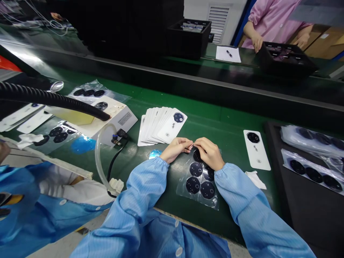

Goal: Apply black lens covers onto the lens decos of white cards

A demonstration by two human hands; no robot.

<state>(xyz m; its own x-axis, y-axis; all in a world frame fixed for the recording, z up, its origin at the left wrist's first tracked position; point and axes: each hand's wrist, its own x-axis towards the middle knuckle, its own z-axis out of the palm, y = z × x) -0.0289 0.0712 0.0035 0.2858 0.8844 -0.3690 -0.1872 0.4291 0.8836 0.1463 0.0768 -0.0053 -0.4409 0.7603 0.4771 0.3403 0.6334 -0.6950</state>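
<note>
My left hand (pixel 178 148) and my right hand (pixel 208 152) meet at the fingertips, both pinched closed. A small shiny edge, perhaps clear film, shows between them; what it belongs to is unclear. Under my right hand lies a clear plastic sheet (pixel 185 191) with several round black lens covers (pixel 207 190), its upper part hidden by that hand. Left of my hands, white phone back panels (pixel 152 125) lie fanned out, the top one with a dark camera disc (pixel 178 117). A single white panel (pixel 257 152) with a black disc lies to the right.
A white cloth (pixel 256 179) lies by my right sleeve, a blue film piece (pixel 155 154) by my left. A black tray (pixel 301 208) holds bagged discs at right. On the left stand a white device (pixel 126 122) and hose (pixel 98 154), beside a blue-sleeved co-worker. Opposite, a pink-clothed person touches a black box (pixel 285 68).
</note>
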